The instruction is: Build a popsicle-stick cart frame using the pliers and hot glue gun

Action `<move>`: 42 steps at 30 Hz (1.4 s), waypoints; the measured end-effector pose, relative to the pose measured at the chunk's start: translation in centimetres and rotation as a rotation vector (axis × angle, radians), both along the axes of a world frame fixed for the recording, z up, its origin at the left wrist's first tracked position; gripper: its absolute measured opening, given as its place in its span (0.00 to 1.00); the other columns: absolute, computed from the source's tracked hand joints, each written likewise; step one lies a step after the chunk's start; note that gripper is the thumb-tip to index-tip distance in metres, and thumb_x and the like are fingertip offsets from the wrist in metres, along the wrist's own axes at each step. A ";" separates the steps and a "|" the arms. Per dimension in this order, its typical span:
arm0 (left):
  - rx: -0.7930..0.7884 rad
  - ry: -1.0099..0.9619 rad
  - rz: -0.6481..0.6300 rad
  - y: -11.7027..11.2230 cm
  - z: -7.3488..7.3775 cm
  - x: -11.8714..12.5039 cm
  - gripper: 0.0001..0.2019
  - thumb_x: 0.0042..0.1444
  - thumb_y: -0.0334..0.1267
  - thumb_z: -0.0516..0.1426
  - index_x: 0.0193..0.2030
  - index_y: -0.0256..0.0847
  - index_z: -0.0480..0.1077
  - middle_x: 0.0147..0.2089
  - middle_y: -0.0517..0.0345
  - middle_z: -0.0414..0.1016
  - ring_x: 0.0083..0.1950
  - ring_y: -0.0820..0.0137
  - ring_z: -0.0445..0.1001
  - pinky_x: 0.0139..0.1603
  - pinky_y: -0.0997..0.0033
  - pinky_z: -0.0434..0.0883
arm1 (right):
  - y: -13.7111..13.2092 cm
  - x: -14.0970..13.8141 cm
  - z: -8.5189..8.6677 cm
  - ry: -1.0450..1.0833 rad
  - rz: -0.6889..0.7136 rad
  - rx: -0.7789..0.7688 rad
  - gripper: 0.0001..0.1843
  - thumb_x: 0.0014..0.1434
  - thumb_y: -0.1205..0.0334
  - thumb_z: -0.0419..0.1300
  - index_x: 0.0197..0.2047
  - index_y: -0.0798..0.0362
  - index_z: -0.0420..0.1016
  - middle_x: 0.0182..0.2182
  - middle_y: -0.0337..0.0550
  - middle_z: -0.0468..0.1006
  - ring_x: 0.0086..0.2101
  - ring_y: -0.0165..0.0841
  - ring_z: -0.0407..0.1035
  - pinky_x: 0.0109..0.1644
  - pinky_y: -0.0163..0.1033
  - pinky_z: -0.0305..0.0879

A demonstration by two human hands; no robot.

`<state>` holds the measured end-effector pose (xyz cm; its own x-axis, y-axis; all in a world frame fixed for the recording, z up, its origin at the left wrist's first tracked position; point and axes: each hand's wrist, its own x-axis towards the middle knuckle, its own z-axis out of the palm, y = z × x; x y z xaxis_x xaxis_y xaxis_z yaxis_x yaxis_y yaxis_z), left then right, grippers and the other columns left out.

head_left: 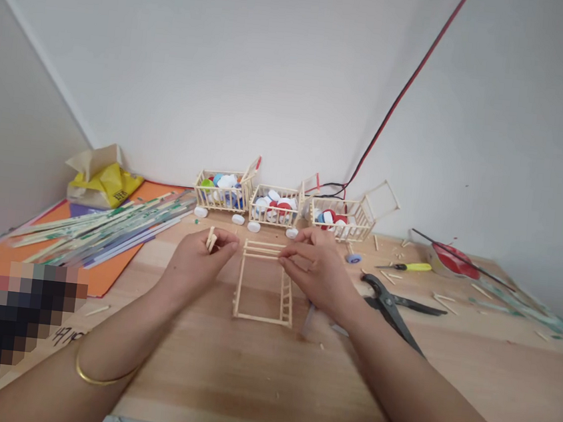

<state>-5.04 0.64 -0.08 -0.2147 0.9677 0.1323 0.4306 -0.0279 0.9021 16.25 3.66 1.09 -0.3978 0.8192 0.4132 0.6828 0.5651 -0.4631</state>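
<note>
In the middle of the table sits a small frame of thin wooden sticks [261,318], an open rectangle with ladder-like rungs along its right side. My left hand [201,256] is closed around a few short wooden sticks [211,238], just left of the frame's far corner. My right hand [318,268] pinches at the far right corner of the frame, where thin sticks run across; whether it grips the frame or a loose stick there is hard to see. Beyond the hands stand three miniature stick carts [274,213] filled with coloured caps and fitted with white wheels.
Pliers [392,310] and a yellow-handled tool [411,267] lie at right, near a red-lined bowl [454,261]. Long wrapped sticks [123,228] cover an orange sheet [114,274] at left, beside a yellow bag [101,182]. Stick scraps [446,301] are scattered about.
</note>
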 end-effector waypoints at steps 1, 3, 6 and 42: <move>-0.010 -0.013 -0.003 0.0 0.0 0.0 0.10 0.48 0.44 0.59 0.31 0.39 0.74 0.29 0.59 0.76 0.31 0.69 0.71 0.33 0.72 0.65 | 0.0 0.0 0.0 0.006 0.005 -0.003 0.05 0.54 0.64 0.61 0.31 0.47 0.79 0.38 0.43 0.69 0.43 0.39 0.62 0.47 0.48 0.58; -0.029 -0.025 -0.009 0.0 -0.1 -0.1 0.10 0.47 0.45 0.60 0.30 0.39 0.73 0.28 0.59 0.75 0.31 0.69 0.71 0.33 0.72 0.64 | 0.1 0.0 -0.1 0.011 0.015 -0.005 0.04 0.54 0.64 0.62 0.31 0.48 0.79 0.38 0.44 0.69 0.43 0.39 0.62 0.47 0.48 0.58; -0.058 -0.008 -0.023 0.0 -0.1 -0.1 0.10 0.47 0.45 0.60 0.29 0.39 0.73 0.28 0.60 0.75 0.30 0.69 0.70 0.32 0.72 0.64 | 0.2 0.1 -0.2 0.015 0.027 0.001 0.04 0.54 0.65 0.62 0.31 0.49 0.79 0.37 0.44 0.69 0.41 0.39 0.62 0.46 0.48 0.59; -0.115 0.085 -0.071 0.1 0.1 0.2 0.13 0.45 0.47 0.60 0.31 0.39 0.76 0.28 0.57 0.78 0.31 0.66 0.73 0.32 0.71 0.65 | 0.7 2.1 1.1 -0.162 -0.031 0.082 0.03 0.52 0.66 0.60 0.29 0.50 0.76 0.36 0.44 0.71 0.41 0.38 0.61 0.45 0.44 0.55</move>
<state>-4.83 0.74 0.07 -0.1381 0.9898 0.0342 0.5065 0.0409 0.8613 18.39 4.40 2.19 -0.4399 0.7982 0.4116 0.7624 0.5741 -0.2986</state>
